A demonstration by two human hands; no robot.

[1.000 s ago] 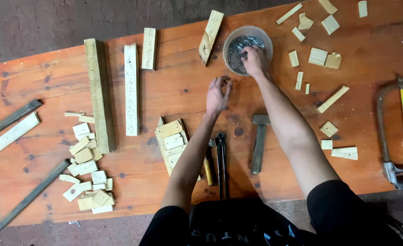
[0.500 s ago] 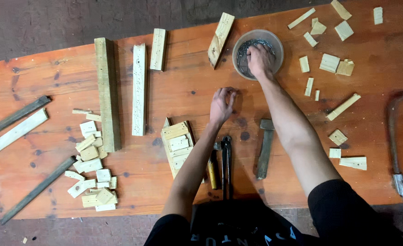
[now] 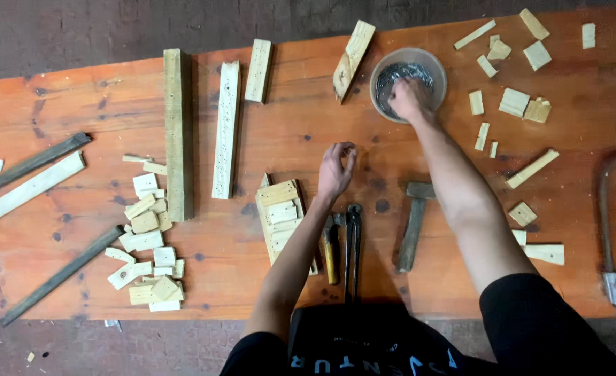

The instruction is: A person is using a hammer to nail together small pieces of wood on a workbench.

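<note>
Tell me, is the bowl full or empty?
Partly full: the bowl holds a grey metal heap, and the right hand is in it.

- Reddish-orange wooden tabletop [image 3: 113, 111]: smooth, faintly glossy, with dark knots.
- Pale, raw wooden offcut blocks [image 3: 148, 240]: matt and rough-sawn.
- Round translucent plastic bowl [image 3: 383, 68]: filled with shiny grey metal bits.
- Hammer with dull dark metal head [image 3: 420, 190]: worn, matt wooden handle.
- Black metal pincers [image 3: 353, 240]: matt.
</note>
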